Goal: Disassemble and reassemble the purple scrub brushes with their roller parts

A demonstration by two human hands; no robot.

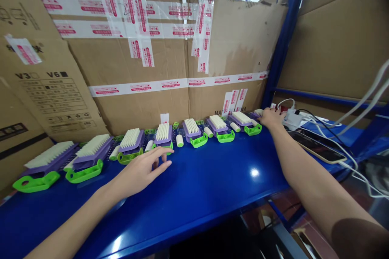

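Observation:
A row of several purple brushes with white bristles and green handles runs along the back of the blue shelf (194,186). My left hand (142,168) lies open on the shelf, fingers stretched toward the brush (162,134) in the middle of the row, fingertips close to its green handle. My right hand (271,118) reaches far right and rests on the last brush (257,112) at the row's end; its fingers are curled over it. Small white-and-green rollers (179,140) lie between the brushes.
Taped cardboard sheets (136,68) wall the back and left. A blue upright post (284,36) stands at the right. Beyond it lie a phone (319,147), a white charger block (292,119) and several white cables (358,109).

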